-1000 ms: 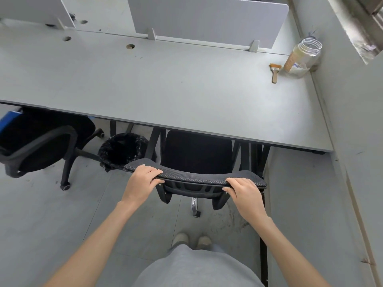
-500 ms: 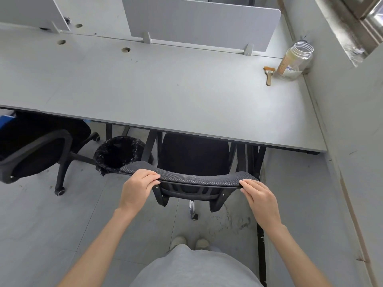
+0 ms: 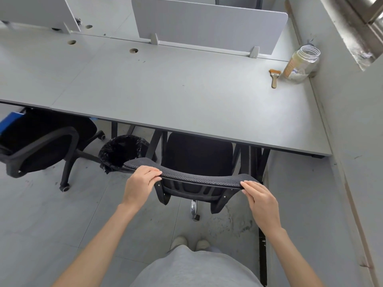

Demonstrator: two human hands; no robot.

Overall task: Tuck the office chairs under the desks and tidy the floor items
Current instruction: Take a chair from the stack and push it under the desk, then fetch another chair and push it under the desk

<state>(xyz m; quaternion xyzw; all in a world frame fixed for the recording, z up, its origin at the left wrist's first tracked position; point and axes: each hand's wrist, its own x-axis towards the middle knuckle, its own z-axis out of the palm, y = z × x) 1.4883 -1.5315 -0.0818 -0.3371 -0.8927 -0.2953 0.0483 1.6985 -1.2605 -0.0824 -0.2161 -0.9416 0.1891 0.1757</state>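
A black mesh office chair stands in front of me, its seat (image 3: 196,154) partly under the grey desk (image 3: 186,96). Its curved backrest (image 3: 199,180) faces me just outside the desk's front edge. My left hand (image 3: 141,185) grips the top of the backrest near its left end, fingers curled over the edge. At the backrest's right end my right hand (image 3: 261,201) touches it with fairly straight fingers. A second black chair (image 3: 41,150) stands at the left, turned sideways and mostly out from under the desk.
A bin with a black liner (image 3: 122,152) stands on the floor between the two chairs. A glass jar (image 3: 302,63) and a small brush (image 3: 274,77) lie at the desk's far right corner. A wall (image 3: 352,141) runs close on the right. Something blue (image 3: 10,121) shows at the left edge.
My right hand has let go of its grip on the backrest and slid to its right end, fingers now straightened. The left hand keeps its hold.
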